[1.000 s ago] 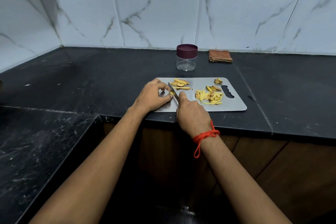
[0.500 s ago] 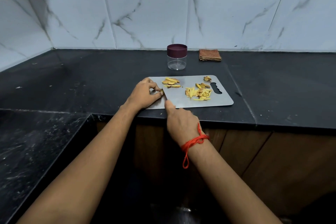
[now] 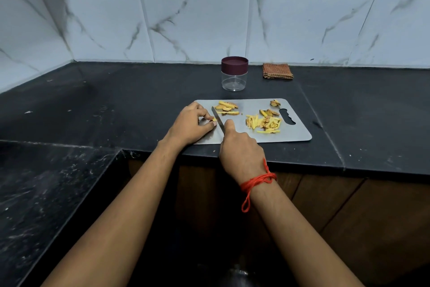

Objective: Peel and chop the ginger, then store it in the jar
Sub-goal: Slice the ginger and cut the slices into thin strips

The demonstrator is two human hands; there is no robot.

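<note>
Our left hand (image 3: 190,123) pinched a ginger slice (image 3: 214,119) just left of the knife (image 3: 218,119), gripped in our right hand (image 3: 240,149), blade pointing away.

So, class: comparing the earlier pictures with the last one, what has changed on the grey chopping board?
Little: the right hand keeps the steel knife chopping beside the left hand, which still pins a ginger piece. Ginger slices, cut strips and the maroon-lidded clear jar stayed put.
</note>
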